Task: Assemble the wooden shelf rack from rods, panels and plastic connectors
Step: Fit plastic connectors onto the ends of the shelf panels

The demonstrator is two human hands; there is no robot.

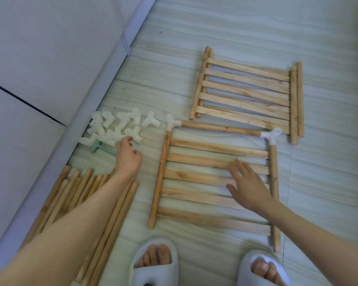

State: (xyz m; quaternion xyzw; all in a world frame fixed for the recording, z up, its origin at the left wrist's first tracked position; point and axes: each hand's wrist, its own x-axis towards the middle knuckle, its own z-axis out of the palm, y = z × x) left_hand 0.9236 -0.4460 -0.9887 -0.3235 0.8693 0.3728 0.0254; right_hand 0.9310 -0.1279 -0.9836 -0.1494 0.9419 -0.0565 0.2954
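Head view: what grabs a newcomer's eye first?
Probably the near slatted panel flat on the floor at centre, with a rod and two white connectors fitted across its far end and the right hand spread over its slats. Left of it, the left hand reaches into a heap of loose connectors. A second stack of panels lies beyond.

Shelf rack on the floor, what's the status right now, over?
Left hand reaching into the loose connectors, fingers curled, nothing plainly held. Right hand open, flat on near panel. Two connectors and a crossbar fitted at its far end. Nothing in the way.
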